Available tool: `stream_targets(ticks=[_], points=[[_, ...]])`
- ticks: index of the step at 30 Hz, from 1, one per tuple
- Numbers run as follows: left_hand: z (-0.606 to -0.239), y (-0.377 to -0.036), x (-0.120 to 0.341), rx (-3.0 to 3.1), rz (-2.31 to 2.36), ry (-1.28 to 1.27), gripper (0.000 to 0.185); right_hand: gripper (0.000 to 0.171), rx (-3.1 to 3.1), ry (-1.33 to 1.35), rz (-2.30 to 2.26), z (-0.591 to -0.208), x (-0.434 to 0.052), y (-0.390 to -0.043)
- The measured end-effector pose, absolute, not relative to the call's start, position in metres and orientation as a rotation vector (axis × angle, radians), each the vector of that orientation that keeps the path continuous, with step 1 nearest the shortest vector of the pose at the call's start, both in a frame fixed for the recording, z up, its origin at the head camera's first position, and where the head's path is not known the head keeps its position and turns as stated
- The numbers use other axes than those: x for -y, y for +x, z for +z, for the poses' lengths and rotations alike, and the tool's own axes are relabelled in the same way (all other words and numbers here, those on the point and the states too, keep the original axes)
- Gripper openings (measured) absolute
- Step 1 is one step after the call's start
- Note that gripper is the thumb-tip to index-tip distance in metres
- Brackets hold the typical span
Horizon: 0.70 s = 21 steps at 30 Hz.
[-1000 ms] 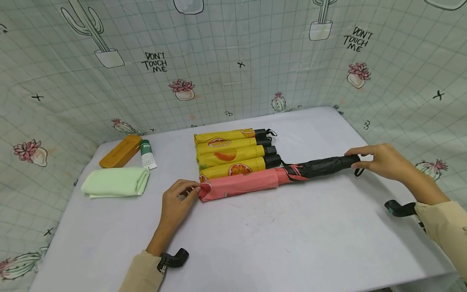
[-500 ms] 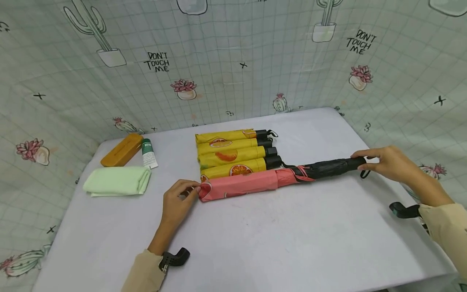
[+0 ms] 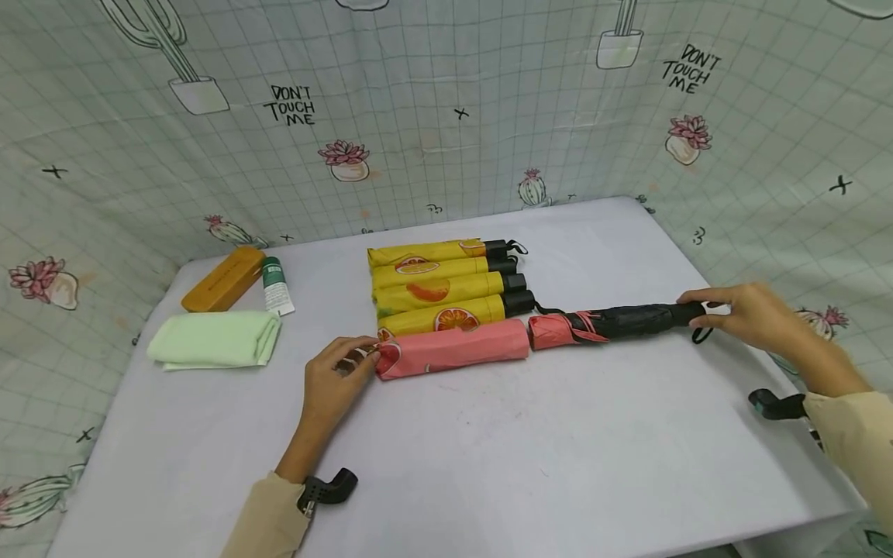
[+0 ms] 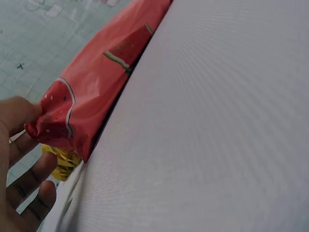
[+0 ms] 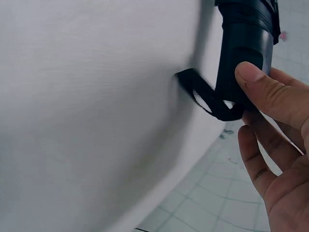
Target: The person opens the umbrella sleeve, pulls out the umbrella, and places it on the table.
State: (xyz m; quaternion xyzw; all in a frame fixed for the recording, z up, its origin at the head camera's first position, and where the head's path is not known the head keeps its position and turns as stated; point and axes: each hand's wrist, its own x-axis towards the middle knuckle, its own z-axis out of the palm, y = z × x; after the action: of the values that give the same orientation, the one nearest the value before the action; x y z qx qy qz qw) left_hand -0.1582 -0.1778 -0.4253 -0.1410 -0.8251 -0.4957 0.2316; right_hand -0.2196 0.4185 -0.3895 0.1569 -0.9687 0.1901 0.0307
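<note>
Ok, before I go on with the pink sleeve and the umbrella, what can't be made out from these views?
- Left wrist view: the left hand is cut off by the frame edge; the pink sleeve hides its fingertips' grip.
- Right wrist view: only the umbrella handle end shows; the top edge cuts off the rest.
- Head view: print on the green tube is too small to read.
- Head view: the right hand covers the handle's end.

Four yellow fruit-print folded umbrellas (image 3: pixel 436 283), one pink sleeve (image 3: pixel 453 349), one black umbrella (image 3: pixel 631 319), one green cloth (image 3: pixel 212 339), apparently one tube (image 3: pixel 277 287).
</note>
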Motion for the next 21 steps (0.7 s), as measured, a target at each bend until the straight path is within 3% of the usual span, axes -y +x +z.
stream_targets(ticks=[5,9,15,21], points=[[-0.435,-0.165,0.184,2.271,-1.454,-0.317,0.022,0.039,3.004,0.526,0.566,-0.398,-0.422,-0.221],[-0.439,-0.179,0.195,2.281,-1.499,-0.198,0.02,0.042,3.02,0.534,0.583,-0.375,-0.41,-0.221],[-0.44,-0.204,0.204,2.397,-1.511,-0.182,0.028,0.039,2.965,0.619,0.661,-0.336,-0.351,-0.234],[-0.449,-0.214,0.205,2.514,-1.603,-0.279,0.033,0.037,2.928,0.875,0.718,-0.336,-0.283,-0.259]])
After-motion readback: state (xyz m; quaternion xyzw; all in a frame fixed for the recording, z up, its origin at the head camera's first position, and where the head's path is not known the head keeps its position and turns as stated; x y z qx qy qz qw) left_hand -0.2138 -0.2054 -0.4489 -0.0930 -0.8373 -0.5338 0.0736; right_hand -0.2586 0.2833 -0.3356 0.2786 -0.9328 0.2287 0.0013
